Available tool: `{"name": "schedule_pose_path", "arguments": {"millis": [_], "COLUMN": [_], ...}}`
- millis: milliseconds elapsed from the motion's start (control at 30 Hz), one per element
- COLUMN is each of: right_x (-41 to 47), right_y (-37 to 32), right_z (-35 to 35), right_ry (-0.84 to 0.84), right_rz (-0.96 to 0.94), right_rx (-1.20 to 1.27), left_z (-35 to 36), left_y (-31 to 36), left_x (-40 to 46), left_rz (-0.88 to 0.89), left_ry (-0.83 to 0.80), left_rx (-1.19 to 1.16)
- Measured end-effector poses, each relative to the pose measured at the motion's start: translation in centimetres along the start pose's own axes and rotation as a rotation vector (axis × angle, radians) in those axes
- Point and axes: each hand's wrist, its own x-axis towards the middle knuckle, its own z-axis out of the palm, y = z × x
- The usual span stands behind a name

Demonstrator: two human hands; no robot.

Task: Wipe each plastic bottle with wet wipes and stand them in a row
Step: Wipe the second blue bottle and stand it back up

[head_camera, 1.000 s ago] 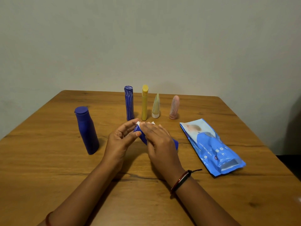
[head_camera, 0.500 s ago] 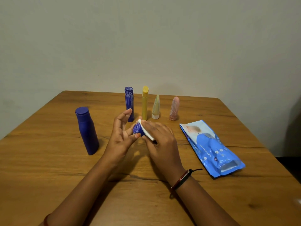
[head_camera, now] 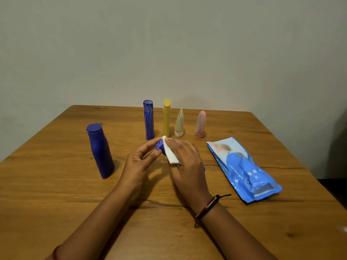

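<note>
A small blue bottle (head_camera: 160, 147) lies tilted between my hands above the table's middle. My left hand (head_camera: 139, 162) pinches its upper end with thumb and fingers. My right hand (head_camera: 185, 162) is wrapped over the bottle's body and holds a white wet wipe (head_camera: 170, 153) against it; most of the bottle is hidden under that hand. Behind stands a row: a blue patterned bottle (head_camera: 148, 120), a yellow bottle (head_camera: 166, 118), a pale green tube (head_camera: 179, 123) and a pink tube (head_camera: 201, 124). A larger dark blue bottle (head_camera: 99, 150) stands apart at the left.
A blue wet-wipes pack (head_camera: 242, 169) lies flat on the wooden table (head_camera: 56, 194) to the right of my hands. A plain wall rises just behind the table's far edge.
My left fingers, spread half a second ago, have closed round the bottle's end. The wipe under my right hand has slid along the bottle.
</note>
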Motion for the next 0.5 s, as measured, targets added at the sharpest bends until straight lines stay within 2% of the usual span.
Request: {"name": "schedule_pose_path", "arguments": {"millis": [233,333,433,500], "right_x": [-0.2,-0.1,0.5,0.8], "right_y": [0.0,-0.1,-0.1,0.1], "right_z": [0.5,0.6,0.1,-0.2], "right_ry": [-0.017,-0.042,-0.074,-0.037], "right_rz": [-0.022,-0.027,0.057,0.165], "right_rx": [-0.038,-0.043,0.118,0.265], "left_z": [0.8,0.8,0.7,0.6], "left_y": [0.1,0.1,0.1,0.0], "left_x": [-0.2,-0.2,0.0,0.0], "left_rz": [-0.046,-0.047,-0.026,-0.023], "left_ry": [0.057,0.009,-0.032,-0.034], "left_rx": [-0.115,-0.136,-0.190,-0.220]}}
